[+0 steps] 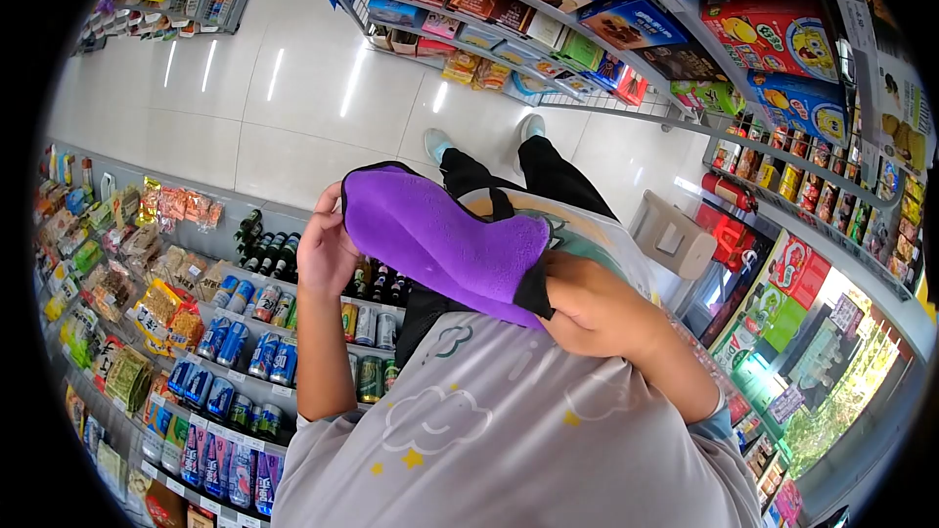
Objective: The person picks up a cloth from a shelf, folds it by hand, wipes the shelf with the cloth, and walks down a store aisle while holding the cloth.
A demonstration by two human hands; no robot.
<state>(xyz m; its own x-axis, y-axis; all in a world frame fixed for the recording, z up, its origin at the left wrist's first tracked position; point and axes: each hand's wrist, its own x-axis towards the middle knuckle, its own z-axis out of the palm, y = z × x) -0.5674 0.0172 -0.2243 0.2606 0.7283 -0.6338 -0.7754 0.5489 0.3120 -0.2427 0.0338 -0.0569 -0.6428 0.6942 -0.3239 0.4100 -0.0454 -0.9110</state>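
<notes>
A purple plush cloth with a black border is stretched between my two hands, in front of the printed grey shirt. At its left edge, my left hand pinches the black trim, with the thumb hidden behind the cloth. My right hand is closed round the other end, near a black corner, and its fingertips are curled out of sight. The cloth sags a little in the middle and shows a few soft folds.
Drink cans and snack bags fill the shelves on the left. Boxed biscuits line the rack at the upper right. Tiled floor lies between, with a person's shoes on it. A window is at the right.
</notes>
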